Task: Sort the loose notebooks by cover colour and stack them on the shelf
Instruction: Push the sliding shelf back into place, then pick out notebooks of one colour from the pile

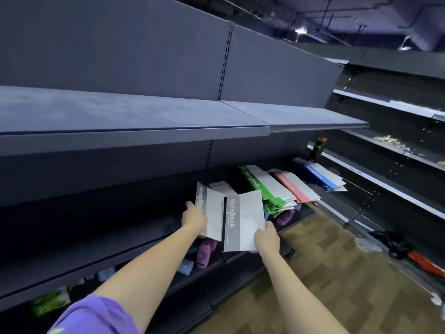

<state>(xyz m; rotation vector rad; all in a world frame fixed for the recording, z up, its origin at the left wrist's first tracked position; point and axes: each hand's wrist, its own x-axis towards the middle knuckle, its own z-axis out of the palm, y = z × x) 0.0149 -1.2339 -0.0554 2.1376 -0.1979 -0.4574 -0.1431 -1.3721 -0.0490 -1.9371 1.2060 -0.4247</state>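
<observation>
Holding, left hand [194,216]: fingers curled round a grey notebook [210,210] at its edge, above the shelf [134,247].
Right hand [267,238]: pinches a second grey notebook [243,221] by its lower corner.
Handling: light, thin, floppy; likely steadier gripped along the spine.
Farther right: green stack [267,189], pink stack [295,186], blue stack [321,175].

Grey-and-white notebooks [243,220], green notebooks [262,186], pink notebooks [295,186], blue notebooks [321,175], purple sleeve [96,317], brown chequered floor [337,273]

Two notebooks [237,220] overlap before the shelf [144,213]; more notebook piles [284,186] lie right, behind.
</observation>
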